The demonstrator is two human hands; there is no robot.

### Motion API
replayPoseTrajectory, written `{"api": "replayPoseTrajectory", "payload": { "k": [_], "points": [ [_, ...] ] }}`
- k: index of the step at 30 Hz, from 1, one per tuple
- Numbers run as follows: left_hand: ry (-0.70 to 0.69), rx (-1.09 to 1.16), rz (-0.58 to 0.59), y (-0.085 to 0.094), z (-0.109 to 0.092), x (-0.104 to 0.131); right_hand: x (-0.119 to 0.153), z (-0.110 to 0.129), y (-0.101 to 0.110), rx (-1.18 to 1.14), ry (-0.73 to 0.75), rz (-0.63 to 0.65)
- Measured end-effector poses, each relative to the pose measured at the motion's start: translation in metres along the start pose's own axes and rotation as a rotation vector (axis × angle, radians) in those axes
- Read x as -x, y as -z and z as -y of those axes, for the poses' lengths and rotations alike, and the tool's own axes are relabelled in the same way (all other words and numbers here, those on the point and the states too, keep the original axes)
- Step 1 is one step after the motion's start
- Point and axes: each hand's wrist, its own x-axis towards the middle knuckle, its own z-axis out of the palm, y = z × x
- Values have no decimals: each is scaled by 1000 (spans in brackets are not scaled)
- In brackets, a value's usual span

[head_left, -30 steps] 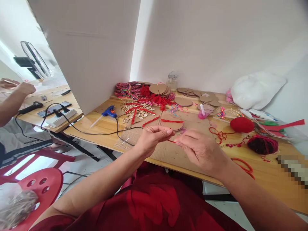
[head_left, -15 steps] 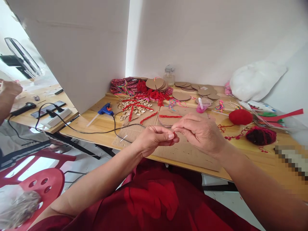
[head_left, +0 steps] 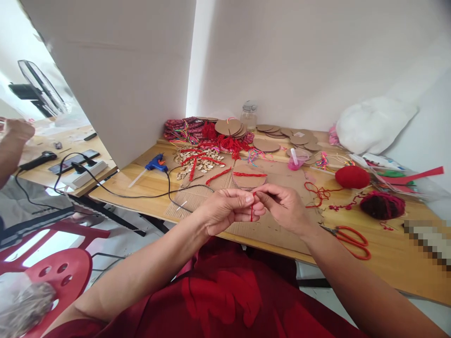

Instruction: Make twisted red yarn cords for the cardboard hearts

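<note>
A short piece of red yarn hangs from between my fingertips, above the front of the cardboard sheet. My left hand pinches it between thumb and forefinger. My right hand is closed at the yarn's upper end, thumb and forefinger together, touching the left fingertips. Just beyond my hands, a red braided strand lies across a round cardboard disc. Another red strand lies to its left. Orange-handled scissors rest on the table, right of my right forearm.
At left are a blue glue gun with a black cable and scattered pale shells. Cardboard discs and braided coils stand at the back. A red yarn ball and a dark yarn ball sit right. Another person's hand shows far left.
My right hand has lowered and drawn closer in, uncovering the scissors. The red yarn now dangles visibly below my left fingertips. The view has shifted slightly.
</note>
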Motion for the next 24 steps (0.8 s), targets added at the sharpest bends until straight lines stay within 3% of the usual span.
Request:
{"api": "replayPoseTrajectory", "payload": {
  "k": [14, 24],
  "points": [
    [-76, 102, -34, -3, -3, -1, 11, -11, -11, -18, 2, 1],
    [-176, 148, -119, 2, -1, -7, 29, -5, -26, 243, -2, 52]
  ]
}}
